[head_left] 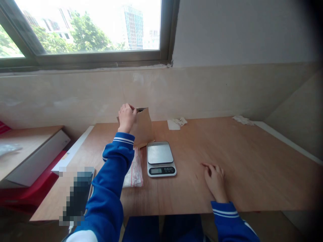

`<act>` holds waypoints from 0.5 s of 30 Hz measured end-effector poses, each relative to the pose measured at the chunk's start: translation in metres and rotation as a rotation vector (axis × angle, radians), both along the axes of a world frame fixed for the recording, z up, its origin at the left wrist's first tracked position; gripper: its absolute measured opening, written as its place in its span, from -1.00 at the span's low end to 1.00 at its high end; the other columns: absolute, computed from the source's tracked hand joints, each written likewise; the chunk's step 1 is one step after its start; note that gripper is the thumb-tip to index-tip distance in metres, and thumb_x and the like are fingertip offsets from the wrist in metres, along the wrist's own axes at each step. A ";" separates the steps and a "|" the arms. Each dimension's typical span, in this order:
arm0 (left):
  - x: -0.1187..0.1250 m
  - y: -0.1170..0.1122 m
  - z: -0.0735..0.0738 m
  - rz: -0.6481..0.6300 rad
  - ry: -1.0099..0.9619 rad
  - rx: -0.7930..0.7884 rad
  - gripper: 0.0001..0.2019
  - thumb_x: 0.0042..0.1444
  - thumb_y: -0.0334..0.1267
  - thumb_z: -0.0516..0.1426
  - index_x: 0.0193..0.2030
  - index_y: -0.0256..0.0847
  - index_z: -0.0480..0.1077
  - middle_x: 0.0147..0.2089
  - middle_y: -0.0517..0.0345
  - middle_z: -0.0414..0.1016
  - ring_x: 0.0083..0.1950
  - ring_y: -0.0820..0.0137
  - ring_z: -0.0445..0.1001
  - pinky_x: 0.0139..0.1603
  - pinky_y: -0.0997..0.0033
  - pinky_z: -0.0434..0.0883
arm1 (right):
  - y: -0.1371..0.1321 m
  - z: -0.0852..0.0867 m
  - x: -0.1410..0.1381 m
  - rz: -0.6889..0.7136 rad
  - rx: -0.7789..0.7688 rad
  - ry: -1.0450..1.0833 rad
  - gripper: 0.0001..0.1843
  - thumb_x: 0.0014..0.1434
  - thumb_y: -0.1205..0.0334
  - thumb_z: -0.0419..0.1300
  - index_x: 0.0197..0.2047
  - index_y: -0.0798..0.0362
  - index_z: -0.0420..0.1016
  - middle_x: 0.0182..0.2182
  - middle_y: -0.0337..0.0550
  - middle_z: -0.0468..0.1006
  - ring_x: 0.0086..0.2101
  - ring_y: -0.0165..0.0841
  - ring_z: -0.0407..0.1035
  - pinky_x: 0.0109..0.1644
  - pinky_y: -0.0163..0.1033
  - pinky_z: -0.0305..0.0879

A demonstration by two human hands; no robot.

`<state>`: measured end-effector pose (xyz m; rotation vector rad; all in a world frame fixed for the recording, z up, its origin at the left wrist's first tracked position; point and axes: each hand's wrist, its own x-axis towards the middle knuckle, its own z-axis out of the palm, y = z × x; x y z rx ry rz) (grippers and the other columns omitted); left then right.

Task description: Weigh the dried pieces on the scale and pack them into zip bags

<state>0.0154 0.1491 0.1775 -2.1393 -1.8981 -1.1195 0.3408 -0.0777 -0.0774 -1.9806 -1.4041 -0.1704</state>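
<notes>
My left hand [127, 118] is raised, its fingers [129, 107] curled over and pinching, the wrist upright and the arm reaching forward in a blue sleeve [111, 181]; my right hand [215, 181] lies low, palm down, fingers [208, 166] loosely spread.

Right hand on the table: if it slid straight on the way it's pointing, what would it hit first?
Probably the crumpled white tissue; the right hand would pass just right of the digital scale, though depth is hard to judge here.
</notes>
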 end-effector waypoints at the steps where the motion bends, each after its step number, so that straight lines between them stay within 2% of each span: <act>1: -0.001 -0.001 0.000 0.020 0.025 -0.015 -0.81 0.14 -0.30 0.04 -0.15 -0.31 0.38 -0.10 -0.14 0.46 0.03 0.15 0.39 0.07 0.13 0.27 | 0.000 -0.001 0.002 0.004 0.018 0.016 -0.67 0.17 0.23 -0.03 -0.21 0.07 0.55 -0.26 0.04 0.44 -0.22 -0.13 0.25 -0.07 -0.01 0.17; 3: -0.002 -0.001 0.004 -0.018 0.089 -0.063 -0.82 0.13 -0.30 0.05 -0.20 -0.27 0.44 -0.12 -0.10 0.51 0.01 0.17 0.41 0.07 0.16 0.26 | 0.000 -0.002 0.004 0.002 0.040 0.040 -0.67 0.17 0.22 -0.04 -0.24 0.07 0.55 -0.29 0.05 0.43 -0.23 -0.13 0.25 -0.08 -0.01 0.18; 7: -0.003 0.004 0.015 -0.302 0.193 -0.244 -0.81 0.08 -0.32 0.10 -0.21 -0.23 0.52 -0.15 0.02 0.58 -0.08 0.28 0.47 -0.01 0.37 0.31 | 0.000 -0.004 0.006 -0.003 0.037 0.045 -0.68 0.18 0.21 -0.04 -0.24 0.07 0.55 -0.29 0.05 0.43 -0.23 -0.12 0.24 -0.09 0.00 0.19; 9: -0.002 0.008 0.018 -0.381 0.196 -0.302 -0.79 0.06 -0.31 0.12 -0.18 -0.22 0.52 -0.14 0.05 0.59 -0.11 0.30 0.49 -0.08 0.45 0.33 | 0.000 -0.005 0.006 0.001 0.041 0.036 -0.68 0.17 0.22 -0.03 -0.24 0.07 0.55 -0.29 0.05 0.43 -0.23 -0.12 0.24 -0.08 -0.01 0.19; 12: -0.003 0.009 0.020 -0.360 0.176 -0.342 -0.77 0.01 -0.26 0.17 -0.17 -0.21 0.51 -0.16 0.07 0.59 -0.16 0.33 0.49 -0.15 0.48 0.35 | 0.001 -0.006 0.006 0.000 0.050 0.016 -0.68 0.16 0.24 -0.03 -0.25 0.08 0.55 -0.31 0.04 0.43 -0.25 -0.14 0.25 -0.08 -0.02 0.19; 15: -0.005 0.008 0.020 -0.288 0.130 -0.418 -0.77 -0.05 -0.18 0.21 -0.24 -0.23 0.51 -0.32 0.10 0.59 -0.26 0.33 0.48 -0.23 0.46 0.36 | 0.002 -0.008 0.007 -0.011 0.055 -0.005 -0.69 0.15 0.23 -0.03 -0.27 0.08 0.54 -0.31 0.03 0.42 -0.27 -0.14 0.25 -0.10 -0.02 0.19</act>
